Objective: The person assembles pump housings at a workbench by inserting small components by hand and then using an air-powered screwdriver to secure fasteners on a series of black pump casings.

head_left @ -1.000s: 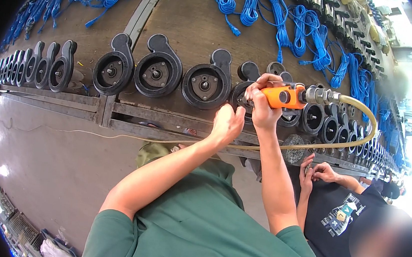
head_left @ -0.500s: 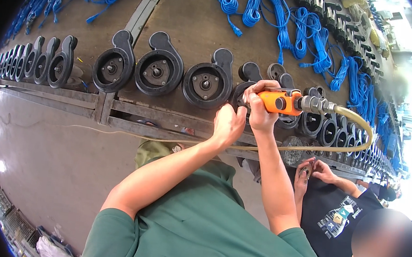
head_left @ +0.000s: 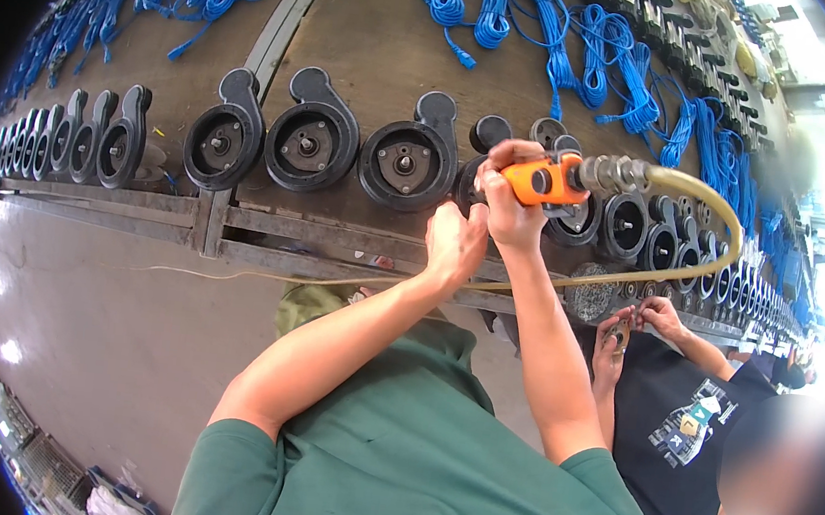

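My right hand (head_left: 511,203) is wrapped round an orange air-powered tool (head_left: 541,179), which lies almost sideways with its metal coupling to the right. A yellowish hose (head_left: 730,246) curves away from that coupling. The tool's working end is hidden by my fingers, over a round black housing (head_left: 468,175) at the bench edge. Right against this housing, my left hand (head_left: 456,242) is closed with curled fingers. What it grips, if anything, is hidden. Just left stands another round black housing (head_left: 407,162) with a centre shaft and a rounded arm.
More black housings (head_left: 223,145) line the front of the bench (head_left: 375,42) both ways. Bundles of blue cable (head_left: 555,46) lie farther back. The hose crosses below my forearms. At the right, a co-worker in a black shirt (head_left: 676,426) handles a small round part (head_left: 619,332).
The tool and my right hand have shifted slightly left and up in view. My left hand has barely moved. The co-worker's hands have moved slightly apart.
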### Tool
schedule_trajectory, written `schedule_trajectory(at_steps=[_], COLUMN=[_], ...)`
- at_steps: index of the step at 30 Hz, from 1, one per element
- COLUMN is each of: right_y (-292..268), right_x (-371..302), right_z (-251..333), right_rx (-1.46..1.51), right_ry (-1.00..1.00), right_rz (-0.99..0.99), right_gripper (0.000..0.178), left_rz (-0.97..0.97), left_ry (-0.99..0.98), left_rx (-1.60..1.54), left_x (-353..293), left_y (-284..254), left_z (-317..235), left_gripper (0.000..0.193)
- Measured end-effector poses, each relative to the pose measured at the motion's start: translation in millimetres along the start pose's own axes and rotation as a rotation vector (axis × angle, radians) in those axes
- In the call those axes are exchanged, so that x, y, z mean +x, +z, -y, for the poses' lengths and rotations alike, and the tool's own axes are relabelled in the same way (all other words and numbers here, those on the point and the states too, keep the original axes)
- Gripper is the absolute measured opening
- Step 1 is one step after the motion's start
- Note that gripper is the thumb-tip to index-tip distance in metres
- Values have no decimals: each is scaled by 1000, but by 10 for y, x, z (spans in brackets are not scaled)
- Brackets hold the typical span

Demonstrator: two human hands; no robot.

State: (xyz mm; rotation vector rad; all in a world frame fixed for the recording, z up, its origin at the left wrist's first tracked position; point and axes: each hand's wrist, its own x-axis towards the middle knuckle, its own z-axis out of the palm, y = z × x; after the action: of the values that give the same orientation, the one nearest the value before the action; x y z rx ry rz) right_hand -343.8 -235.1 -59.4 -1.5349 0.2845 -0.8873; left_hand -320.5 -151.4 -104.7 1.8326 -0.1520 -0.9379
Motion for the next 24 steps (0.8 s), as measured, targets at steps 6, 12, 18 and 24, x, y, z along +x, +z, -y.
schedule_trajectory(at_steps=[6, 12, 18, 24], right_y=[-120, -400, -384, -354], right_x=[-21, -178, -215, -260], right_z=[409, 312, 257, 288], right_rx=[-113, 70, 70, 25], right_ry=[-74, -25, -30, -7], right_rz=[-125, -281, -288, -197], right_gripper=[29, 27, 26, 21], left_rz=[-10, -3, 31, 19], left_ry=[33, 15, 2, -13], left_rx=[102, 3, -17, 8], left_x=[63, 155, 231, 209], left_y=[-15, 62, 98, 86], left_z=[16, 174, 255, 235], left_gripper=[47, 47, 48, 49])
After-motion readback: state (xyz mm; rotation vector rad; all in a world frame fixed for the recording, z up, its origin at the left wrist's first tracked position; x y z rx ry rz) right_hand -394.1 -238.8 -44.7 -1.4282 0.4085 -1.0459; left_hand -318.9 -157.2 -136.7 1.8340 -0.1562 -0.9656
